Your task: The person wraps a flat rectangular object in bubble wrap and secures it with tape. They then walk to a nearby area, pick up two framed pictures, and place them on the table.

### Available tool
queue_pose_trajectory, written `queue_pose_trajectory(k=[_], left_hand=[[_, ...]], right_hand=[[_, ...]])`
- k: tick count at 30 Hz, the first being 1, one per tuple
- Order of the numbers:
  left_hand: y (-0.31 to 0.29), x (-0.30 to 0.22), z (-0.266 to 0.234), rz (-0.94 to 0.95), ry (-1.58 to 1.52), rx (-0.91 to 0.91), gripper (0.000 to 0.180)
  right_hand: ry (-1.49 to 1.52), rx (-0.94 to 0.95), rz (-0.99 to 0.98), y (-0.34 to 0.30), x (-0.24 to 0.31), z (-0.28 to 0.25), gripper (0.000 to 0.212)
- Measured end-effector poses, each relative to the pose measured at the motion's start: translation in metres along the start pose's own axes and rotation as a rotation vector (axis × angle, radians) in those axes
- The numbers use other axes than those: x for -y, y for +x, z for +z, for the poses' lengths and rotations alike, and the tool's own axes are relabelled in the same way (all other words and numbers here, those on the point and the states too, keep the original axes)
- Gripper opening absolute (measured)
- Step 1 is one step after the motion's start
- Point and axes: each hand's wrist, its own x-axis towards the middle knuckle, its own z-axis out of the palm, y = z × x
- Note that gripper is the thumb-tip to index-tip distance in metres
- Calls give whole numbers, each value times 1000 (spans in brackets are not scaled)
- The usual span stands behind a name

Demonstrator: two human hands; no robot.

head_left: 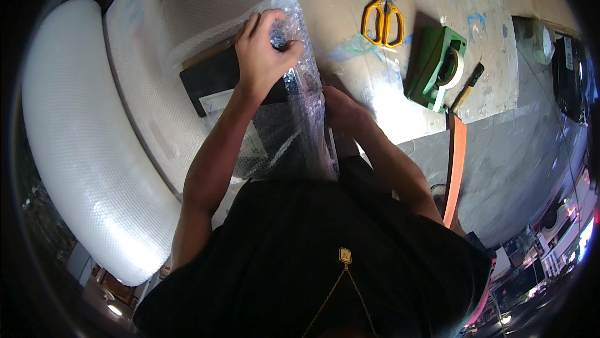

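A flat dark panel (219,75) with a pale strip lies partly under clear bubble wrap (284,144) on the table in front of me. Over the wrap's folded right-hand band, my left hand (262,53) rests with curved fingers, and a gap shows between thumb and forefinger. My right hand (342,111) is against the right edge of the wrapped panel, its thumb side touching the plastic. Most of that hand's fingers are hidden beneath or behind the edge. More bubble wrap spreads from the panel to the far left.
A large bubble wrap roll (94,150) stands at the left. Right of the panel, scissors with orange handles (382,22), a green tape dispenser (437,69) and a knife (467,88) lie on the cardboard-covered table (350,25). An orange strip (456,169) is near my right arm.
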Motion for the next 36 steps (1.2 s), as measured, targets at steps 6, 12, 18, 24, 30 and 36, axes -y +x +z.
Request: queue_pose_trajectory(k=[6, 12, 18, 24, 30, 36], left_hand=[[1, 28, 20, -154, 13, 101, 39], [20, 49, 8, -396, -305, 310, 54], [33, 260, -6, -242, 409, 152, 78], [69, 214, -15, -345, 687, 641, 56], [-4, 184, -70, -94, 344, 52, 45], [-267, 176, -110, -560, 149, -112, 41]], right_hand=[[181, -206, -8, 5, 2, 5, 31], [-256, -485, -314, 16, -11, -9, 42], [-457, -716, -649, -62, -46, 6, 26], [-475, -842, -119, -107, -196, 32, 33], [-651, -1214, -518, -103, -179, 40, 39], [-716, -922, -543, -47, -124, -36, 38]])
